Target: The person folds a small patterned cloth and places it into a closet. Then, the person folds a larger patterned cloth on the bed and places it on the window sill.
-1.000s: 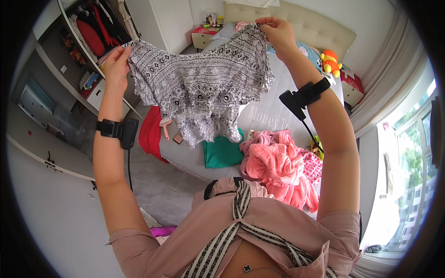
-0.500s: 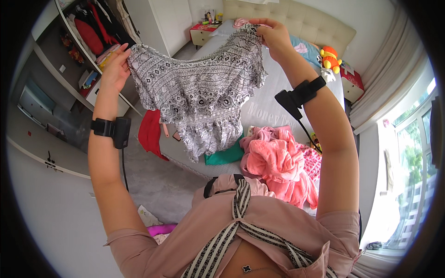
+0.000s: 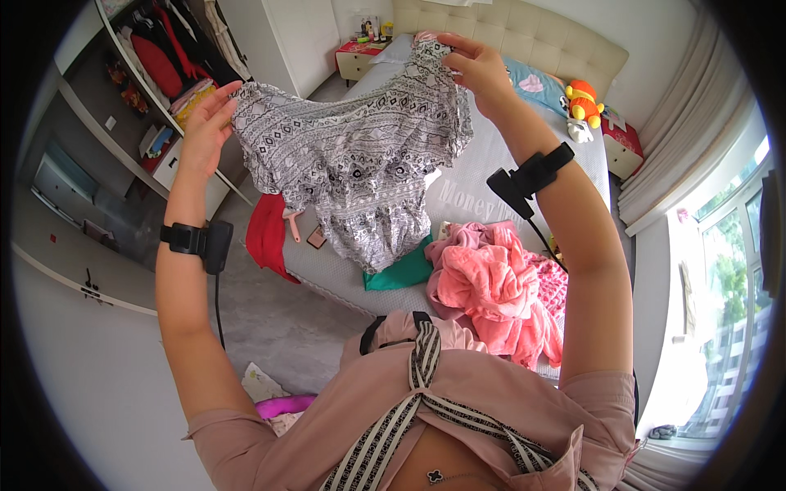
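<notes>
A black-and-white patterned blouse (image 3: 352, 155) hangs spread between my raised hands, over the near left part of the bed. My left hand (image 3: 209, 127) pinches its left upper corner, fingers pressed together near the edge. At the other upper corner my right hand (image 3: 483, 74) grips the cloth between thumb and fingers. The top edge sags between the two holds, and the gathered lower part hangs toward a green folded cloth (image 3: 401, 268) on the bed. Each forearm wears a black strapped device with a cable.
Pink clothes (image 3: 491, 278) are heaped on the bed (image 3: 483, 180) at the near right. A red garment (image 3: 266, 241) drapes over its left edge, beside a pink razor-shaped object (image 3: 292, 226). Past the bed stand a plush toy (image 3: 583, 105) and nightstands; an open wardrobe (image 3: 164, 61) is far left.
The blouse's lower part has swung slightly right and upward. My left hand has shifted a little to the right; both hands keep their hold on the upper corners.
</notes>
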Tool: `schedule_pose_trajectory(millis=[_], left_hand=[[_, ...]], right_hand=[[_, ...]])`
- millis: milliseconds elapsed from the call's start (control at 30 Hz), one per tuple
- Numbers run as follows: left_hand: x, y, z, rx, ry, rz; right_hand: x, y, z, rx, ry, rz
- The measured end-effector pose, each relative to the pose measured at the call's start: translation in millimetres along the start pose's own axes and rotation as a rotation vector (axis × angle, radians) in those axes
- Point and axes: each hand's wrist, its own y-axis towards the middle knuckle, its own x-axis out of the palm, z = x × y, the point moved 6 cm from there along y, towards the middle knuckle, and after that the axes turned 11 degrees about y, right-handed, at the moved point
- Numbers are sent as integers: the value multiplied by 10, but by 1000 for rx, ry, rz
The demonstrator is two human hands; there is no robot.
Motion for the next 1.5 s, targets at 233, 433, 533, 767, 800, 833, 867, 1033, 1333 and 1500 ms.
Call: schedule_pose_trajectory(millis=[233, 433, 533, 767, 800, 833, 867, 1033, 1333, 1500], left_hand=[[160, -82, 78, 57, 172, -117], [283, -163, 196, 139, 365, -203], [271, -158, 151, 133, 409, -210], [257, -173, 193, 347, 1063, -167], [327, -209, 218, 341, 1137, -176], [372, -250, 239, 328, 1216, -182], [417, -261, 246, 313, 1288, -204], [525, -312, 203, 310, 1499, -259], [360, -120, -263, 365, 1298, -161], [197, 17, -630, 285, 879, -168]], right_hand=[[37, -6, 168, -3, -108, -110], [142, -69, 44, -208, -601, -184], [128, -54, 83, -213, -677, -215], [55, -21, 159, -87, -635, -255], [37, -32, 140, -65, -673, -269], [52, -49, 120, -41, -705, -289], [63, -69, 101, -18, -736, -308], [210, -290, 21, -158, -1086, -498], [154, -546, 466, -210, -1480, -629], [14, -518, 541, -203, -1243, -542]])
